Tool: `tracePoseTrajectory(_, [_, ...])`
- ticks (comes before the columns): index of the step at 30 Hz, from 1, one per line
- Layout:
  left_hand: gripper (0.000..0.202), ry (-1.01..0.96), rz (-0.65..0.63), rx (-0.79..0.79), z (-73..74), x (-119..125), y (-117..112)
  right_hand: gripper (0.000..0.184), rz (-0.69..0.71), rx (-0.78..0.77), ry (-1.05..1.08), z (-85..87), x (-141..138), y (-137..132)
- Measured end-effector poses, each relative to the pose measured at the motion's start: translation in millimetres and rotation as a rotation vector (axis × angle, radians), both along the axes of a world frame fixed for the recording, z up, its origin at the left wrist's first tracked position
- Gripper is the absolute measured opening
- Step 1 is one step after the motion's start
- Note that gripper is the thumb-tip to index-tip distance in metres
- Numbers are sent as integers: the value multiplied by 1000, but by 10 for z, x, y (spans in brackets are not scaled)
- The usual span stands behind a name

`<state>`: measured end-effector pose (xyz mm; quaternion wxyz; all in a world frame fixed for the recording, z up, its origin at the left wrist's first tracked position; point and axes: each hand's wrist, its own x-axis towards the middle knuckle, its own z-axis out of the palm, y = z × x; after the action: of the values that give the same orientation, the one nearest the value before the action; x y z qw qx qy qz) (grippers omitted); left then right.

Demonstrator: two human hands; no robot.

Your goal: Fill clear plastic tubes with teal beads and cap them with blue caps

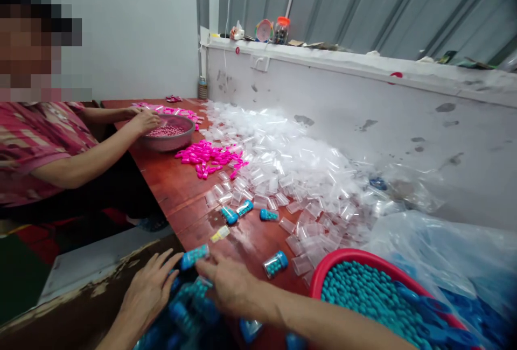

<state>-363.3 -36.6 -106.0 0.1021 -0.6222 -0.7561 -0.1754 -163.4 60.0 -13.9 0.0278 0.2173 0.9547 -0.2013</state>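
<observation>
My left hand (148,284) is open, its fingers stretched toward a small clear bottle with a blue cap and turquoise beads (194,257). The fingertips are at or against its capped end; I cannot tell if they grip it. My right hand (232,284) reaches in from the right, near that bottle's other end. Its fingers curve down over a blurred heap of similar bottles (183,312) and are partly hidden. More filled bottles lie on the red-brown table, one (276,264) beyond my right hand and a few (229,215) farther back.
A red basin (319,274) holds turquoise beads and blue scoop-like pieces at right. Clear plastic tubes (283,161) spread along the wall. Bright pink pieces (210,155) lie nearer a co-worker (48,151), whose hands are over a basin of pink beads (188,137). A yellow-labelled vial (220,233) lies near the table's edge.
</observation>
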Motion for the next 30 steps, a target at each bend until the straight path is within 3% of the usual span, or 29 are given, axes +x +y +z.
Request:
tracePoseTrajectory(3, [30,20,46,233,62,321,-84,32,-208,156,-116,45,124,470])
tracePoseTrajectory(6, [24,-11,-267,306,116,1032,-47,37,-393,214,-211,-2,311,952])
tracePoseTrajectory(9, [39,-11,-608,184,136,1786,0,52,-418,201,-321,-88,468,1210])
tracePoseTrajectory(12, [52,-55,-758,10,173,2218,20,46,-327,130,-425,-173,534,1214])
tracePoseTrajectory(15, [42,-117,-730,-102,213,2288,56,50,-203,59,-492,-235,582,1086])
tracePoseTrajectory(20, [39,-149,-518,-209,205,2197,158,54,-119,-5,-515,-271,726,778])
tracePoseTrajectory(25, [45,-134,-410,-129,94,2055,74,42,-149,9,-468,-280,563,457])
tracePoseTrajectory(30, [49,0,-380,21,-158,1661,-236,42,-66,-26,-355,-182,163,174])
